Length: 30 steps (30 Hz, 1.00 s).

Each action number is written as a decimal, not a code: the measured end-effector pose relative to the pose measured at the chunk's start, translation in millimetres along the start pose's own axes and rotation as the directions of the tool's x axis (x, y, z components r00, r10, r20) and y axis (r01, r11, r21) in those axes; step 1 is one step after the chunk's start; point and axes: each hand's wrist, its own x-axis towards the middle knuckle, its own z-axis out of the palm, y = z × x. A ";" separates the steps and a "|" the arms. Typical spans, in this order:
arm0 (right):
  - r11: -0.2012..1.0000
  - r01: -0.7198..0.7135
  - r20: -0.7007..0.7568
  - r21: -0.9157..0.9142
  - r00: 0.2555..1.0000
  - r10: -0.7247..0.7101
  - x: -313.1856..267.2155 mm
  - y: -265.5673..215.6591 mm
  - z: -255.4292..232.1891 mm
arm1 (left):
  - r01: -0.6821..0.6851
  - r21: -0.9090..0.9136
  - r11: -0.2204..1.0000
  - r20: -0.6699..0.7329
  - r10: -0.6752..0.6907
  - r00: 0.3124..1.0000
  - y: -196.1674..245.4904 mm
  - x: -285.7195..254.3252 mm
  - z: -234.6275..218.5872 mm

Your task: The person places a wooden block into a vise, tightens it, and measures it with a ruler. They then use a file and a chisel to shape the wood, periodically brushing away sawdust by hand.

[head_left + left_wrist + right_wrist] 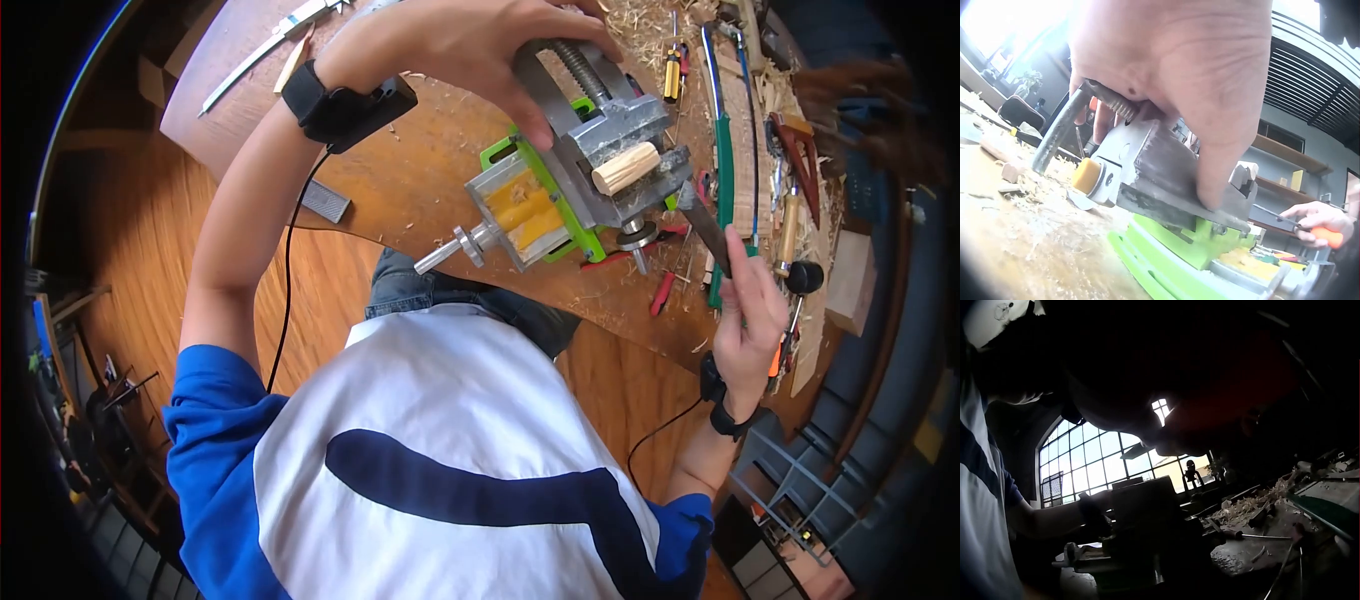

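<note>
A grey metal vise [600, 205] on a green base stands on the workbench, and a short pale piece of wood [626, 168] is clamped between its jaws. My left hand [490, 50] grips the back of the vise, thumb along the near side and fingers reaching over by the screw. In the left wrist view the hand [1179, 81] arches over the vise body. My right hand [752, 320] holds a flat file [712, 235] by its orange handle [1327, 236]. The file's tip is close beside the vise jaws. The right wrist view is mostly dark.
A caliper [265, 55] lies at the back left of the bench. Right of the vise are a green-handled saw [722, 190], screwdrivers [672, 75] and wood shavings [640, 30]. A grey block [326, 201] sits by the front edge; a cable hangs from each wrist.
</note>
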 end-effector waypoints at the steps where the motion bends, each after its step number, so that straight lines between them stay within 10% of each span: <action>1: 1.000 0.027 0.030 -0.014 0.999 -0.026 7.9 -0.8 -5.6 | 0.003 -0.007 1.000 0.001 -0.003 1.000 0.6 1.6 -1.0; 14: 0.918 0.360 0.369 -0.168 0.886 -0.280 68.0 1.0 -36.2 | 0.014 0.024 1.000 0.075 -0.016 0.997 -7.1 5.0 8.1; 19: 0.942 0.325 0.382 -0.085 0.884 -0.271 66.9 7.4 -30.8 | -0.214 0.052 0.975 -0.053 0.217 0.975 -34.4 5.8 18.3; 30: 0.981 0.164 0.325 -0.103 0.938 -0.123 44.5 3.3 -29.4 | -0.126 -0.058 0.990 -0.097 0.120 0.988 -28.2 2.0 24.0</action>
